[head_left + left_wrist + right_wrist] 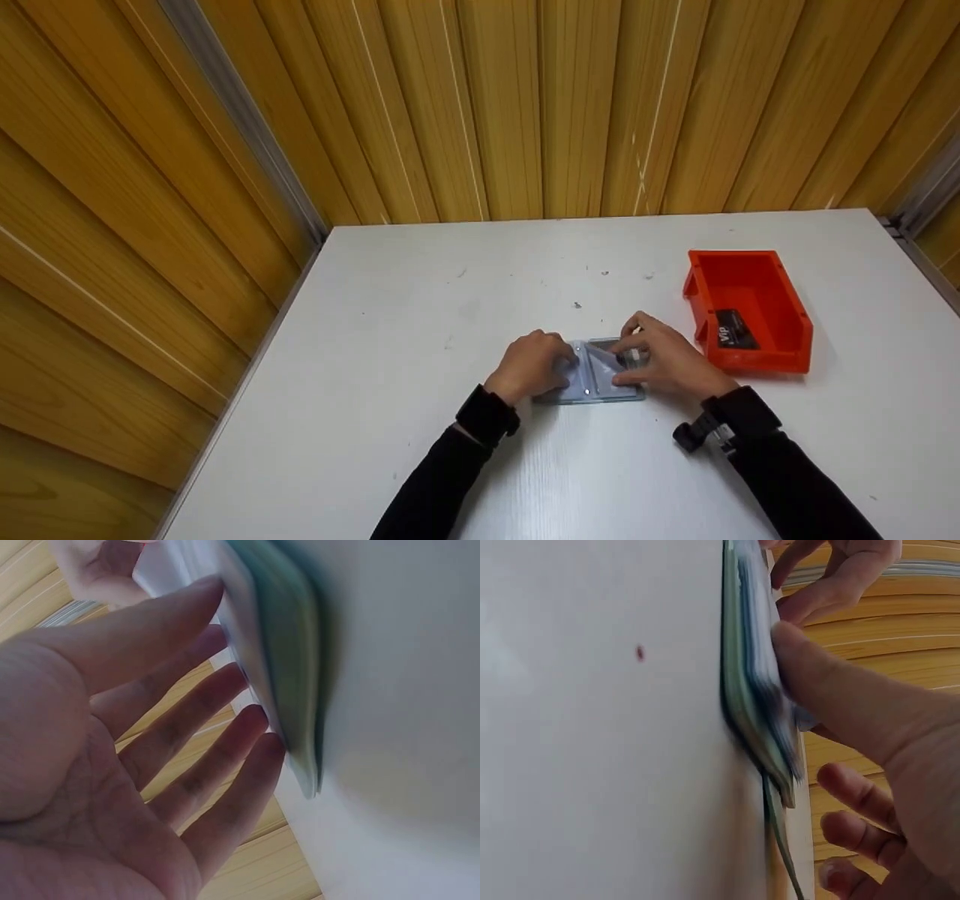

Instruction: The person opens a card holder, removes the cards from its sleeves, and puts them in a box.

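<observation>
A card holder (589, 400) lies spread out on the white table, its clear plastic sleeves facing up and a binding strip down its middle. My left hand (529, 366) rests on the left half; in the left wrist view its straight, spread fingertips touch the sleeves near the greenish cover (292, 652). On the right half, my right hand (670, 361) pinches a clear sleeve page (606, 355) that is partly lifted and folded diagonally. In the right wrist view the thumb (817, 675) lies against the stacked sleeves, the other fingers behind.
An orange-red plastic bin (791, 300) stands right of the card holder, close to my right hand. Inside it leans a black card (735, 330) marked "Vip". Yellow wood-look panels (510, 112) rise behind the table and along its left side.
</observation>
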`<state>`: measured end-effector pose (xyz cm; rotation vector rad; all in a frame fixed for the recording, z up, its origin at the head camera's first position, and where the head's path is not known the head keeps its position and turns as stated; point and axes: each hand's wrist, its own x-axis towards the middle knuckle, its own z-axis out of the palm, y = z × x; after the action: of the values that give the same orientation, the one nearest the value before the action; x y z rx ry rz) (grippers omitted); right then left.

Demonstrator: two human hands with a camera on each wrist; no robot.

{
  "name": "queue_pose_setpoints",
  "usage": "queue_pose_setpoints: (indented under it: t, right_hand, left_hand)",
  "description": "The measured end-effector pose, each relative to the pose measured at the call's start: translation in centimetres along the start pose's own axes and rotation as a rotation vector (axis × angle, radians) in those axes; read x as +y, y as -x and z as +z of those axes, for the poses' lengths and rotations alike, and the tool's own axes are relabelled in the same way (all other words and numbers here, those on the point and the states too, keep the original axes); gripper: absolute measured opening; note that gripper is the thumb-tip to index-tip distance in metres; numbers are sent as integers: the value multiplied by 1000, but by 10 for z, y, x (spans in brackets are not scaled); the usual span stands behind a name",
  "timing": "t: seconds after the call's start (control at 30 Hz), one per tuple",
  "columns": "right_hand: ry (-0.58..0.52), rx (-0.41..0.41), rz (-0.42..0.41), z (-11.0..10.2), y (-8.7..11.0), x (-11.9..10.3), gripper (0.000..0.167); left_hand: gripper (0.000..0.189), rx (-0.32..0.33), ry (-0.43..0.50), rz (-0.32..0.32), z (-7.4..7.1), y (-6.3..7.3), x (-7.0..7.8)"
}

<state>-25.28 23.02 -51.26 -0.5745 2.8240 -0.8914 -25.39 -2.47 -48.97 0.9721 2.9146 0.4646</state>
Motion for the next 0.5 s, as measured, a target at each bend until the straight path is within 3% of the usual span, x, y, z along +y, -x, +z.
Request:
queue_pose_setpoints:
  t: [0.1,0.2,0.3,0.37,0.5]
  right_hand:
    - [-66,13,-8,1,-2,1,22]
    - [-139,3,-1,1,-3,1,17]
    - [-189,-9,-13,-1,-3,1,11]
    - [-209,-28,-45,-2,-2,-2,10]
    - [-238,-140,-176,2,1,-14,28]
  left_hand:
    - [33,-6,15,-6,0,0,0]
    - [33,-20,21,-10,-1,-1,-1]
    - [30,5,75,-14,-2,-3,-3]
    - [27,72,127,-6,-5,-5,-4]
    - [23,297,222,31,-11,-7,-6]
